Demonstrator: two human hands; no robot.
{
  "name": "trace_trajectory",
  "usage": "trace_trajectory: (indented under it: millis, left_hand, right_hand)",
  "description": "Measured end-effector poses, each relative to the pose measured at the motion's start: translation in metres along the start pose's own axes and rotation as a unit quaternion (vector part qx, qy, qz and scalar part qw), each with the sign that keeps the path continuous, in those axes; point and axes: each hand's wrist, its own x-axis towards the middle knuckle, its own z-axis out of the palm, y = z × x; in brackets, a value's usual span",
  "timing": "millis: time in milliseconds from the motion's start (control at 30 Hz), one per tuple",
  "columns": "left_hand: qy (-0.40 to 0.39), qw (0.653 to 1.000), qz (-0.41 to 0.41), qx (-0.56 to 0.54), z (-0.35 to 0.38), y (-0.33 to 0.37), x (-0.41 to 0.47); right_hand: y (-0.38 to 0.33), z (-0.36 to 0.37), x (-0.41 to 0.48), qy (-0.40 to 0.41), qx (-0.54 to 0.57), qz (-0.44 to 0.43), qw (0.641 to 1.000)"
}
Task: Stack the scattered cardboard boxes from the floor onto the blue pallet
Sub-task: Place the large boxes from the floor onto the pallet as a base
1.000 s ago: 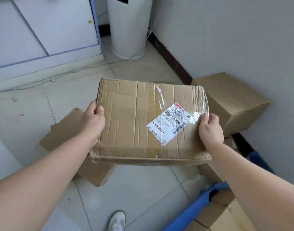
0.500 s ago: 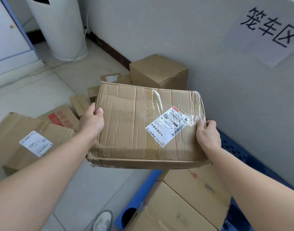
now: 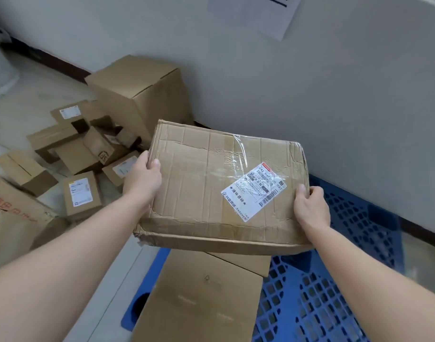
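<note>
I hold a flat, creased cardboard box [image 3: 201, 183] with a white shipping label and clear tape, tilted in the air. My left hand [image 3: 142, 177] grips its left edge and my right hand [image 3: 310, 208] grips its right edge. Under it lies the blue grid pallet [image 3: 334, 280] against the wall. A large plain box [image 3: 201, 299] rests on the pallet's near left part, with another box [image 3: 246, 262] partly hidden behind it. Several smaller boxes [image 3: 80, 191] lie scattered on the floor to the left.
A tall box [image 3: 142, 95] stands against the grey wall [image 3: 310, 82] beyond the pallet's corner. A big box with red print [image 3: 11, 206] lies at the left edge. A paper sign [image 3: 260, 13] hangs on the wall. Pale floor tiles [image 3: 26, 95] show at the left.
My view has swung right from the floor toward the wall. The held box has travelled with both hands from above the floor to above the pallet's boxes.
</note>
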Motion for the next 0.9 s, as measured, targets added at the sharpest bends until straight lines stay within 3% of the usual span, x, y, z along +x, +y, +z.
trace_trajectory:
  millis: [533, 900]
  left_hand:
    - [-0.091, 0.995, 0.031, 0.020, 0.305, -0.003, -0.150]
    - [-0.148, 0.985, 0.035, 0.080, 0.429, -0.061, -0.166]
  right_hand:
    - [0.293, -0.131, 0.105, 0.045, -0.026, 0.095, 0.994]
    - [0.437, -0.097, 0.136, 0.053, -0.001, 0.164, 0.985]
